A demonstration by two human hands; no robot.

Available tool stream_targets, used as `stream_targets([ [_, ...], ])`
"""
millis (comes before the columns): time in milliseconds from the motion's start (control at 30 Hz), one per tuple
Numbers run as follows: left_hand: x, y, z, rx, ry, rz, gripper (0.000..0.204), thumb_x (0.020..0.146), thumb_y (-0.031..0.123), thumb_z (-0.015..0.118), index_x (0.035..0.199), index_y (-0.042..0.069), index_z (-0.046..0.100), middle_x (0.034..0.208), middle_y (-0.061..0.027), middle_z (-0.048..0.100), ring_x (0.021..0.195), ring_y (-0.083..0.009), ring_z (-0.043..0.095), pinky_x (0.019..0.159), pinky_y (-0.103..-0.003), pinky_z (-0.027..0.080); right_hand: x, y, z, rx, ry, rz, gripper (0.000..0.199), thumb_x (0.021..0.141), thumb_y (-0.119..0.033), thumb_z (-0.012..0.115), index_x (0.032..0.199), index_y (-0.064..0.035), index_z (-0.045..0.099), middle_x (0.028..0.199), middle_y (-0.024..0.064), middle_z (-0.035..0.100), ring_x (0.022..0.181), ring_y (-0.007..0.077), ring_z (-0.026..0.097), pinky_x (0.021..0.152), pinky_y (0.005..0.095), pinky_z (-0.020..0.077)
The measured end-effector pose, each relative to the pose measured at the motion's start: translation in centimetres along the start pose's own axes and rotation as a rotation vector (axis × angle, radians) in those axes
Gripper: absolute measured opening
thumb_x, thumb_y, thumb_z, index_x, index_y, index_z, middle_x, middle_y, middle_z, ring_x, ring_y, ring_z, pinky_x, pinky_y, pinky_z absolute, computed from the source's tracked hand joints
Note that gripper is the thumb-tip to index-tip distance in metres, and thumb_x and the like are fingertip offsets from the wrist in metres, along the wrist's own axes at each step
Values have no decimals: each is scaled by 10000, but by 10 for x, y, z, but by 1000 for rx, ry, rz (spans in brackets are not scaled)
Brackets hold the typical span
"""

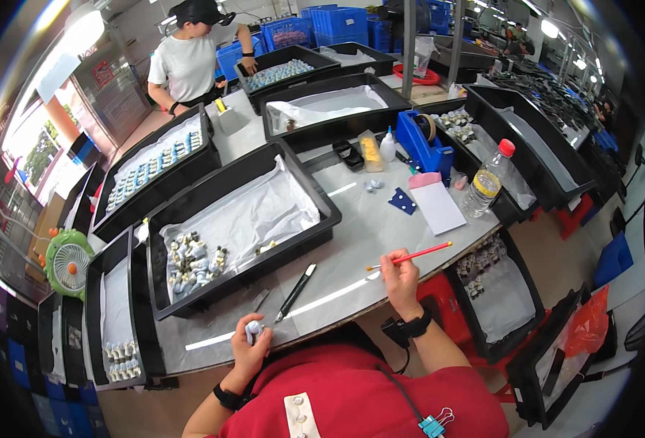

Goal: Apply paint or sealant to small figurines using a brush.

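Observation:
My left hand [251, 343] is closed round a small pale-blue and white figure [254, 331] near the table's front edge. In my right hand [400, 277] is a slim red-handled paintbrush [428, 251], its thin tip pointing left toward the table. A black craft knife [295, 293] lies on the grey tabletop between my hands, beside a small flat clear piece [261, 300]. Just beyond my left hand stands a large black tray [315, 219] lined with white sheeting. Many small pale-blue and dark figures [191, 266] are heaped at its near left end.
At the right are a white pad [439, 207], a dark-blue dotted piece [402, 201], a bottle with a red cap [485, 179] and a blue tape dispenser [423, 146]. A small green fan [68, 264] stands left. Across the tables a person [189, 66] reaches into another tray.

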State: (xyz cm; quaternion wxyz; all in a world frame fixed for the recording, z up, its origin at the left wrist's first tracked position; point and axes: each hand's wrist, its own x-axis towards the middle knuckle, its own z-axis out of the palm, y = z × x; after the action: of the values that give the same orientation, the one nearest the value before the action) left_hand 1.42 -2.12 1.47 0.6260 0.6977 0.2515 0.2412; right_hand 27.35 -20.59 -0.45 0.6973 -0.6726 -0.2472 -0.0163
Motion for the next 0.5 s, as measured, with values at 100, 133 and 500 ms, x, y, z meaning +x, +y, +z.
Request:
stream_targets([
  [100,-3,2,-1,-11,11,-9,282,821,36,564,1077,56,447,654,-29,542,433,-43,425,374,-177,331,-2,-1,1,72,6,11,158,862,-142,569,779,-34,489,614,11,509,565,63,459,520,219,391],
  [133,-3,2,-2,-5,27,-7,282,821,35,562,1077,55,445,655,-29,541,432,-42,425,374,-177,332,-1,-3,1,135,1,34,155,866,-142,563,782,-37,485,615,9,512,563,57,461,515,213,388],
  [500,-1,3,3,-42,60,-35,275,805,32,591,1057,43,480,636,7,534,450,-33,440,385,-175,337,-1,3,1,78,-27,-7,163,857,-143,575,776,-31,487,610,19,518,552,69,468,507,219,380],
])
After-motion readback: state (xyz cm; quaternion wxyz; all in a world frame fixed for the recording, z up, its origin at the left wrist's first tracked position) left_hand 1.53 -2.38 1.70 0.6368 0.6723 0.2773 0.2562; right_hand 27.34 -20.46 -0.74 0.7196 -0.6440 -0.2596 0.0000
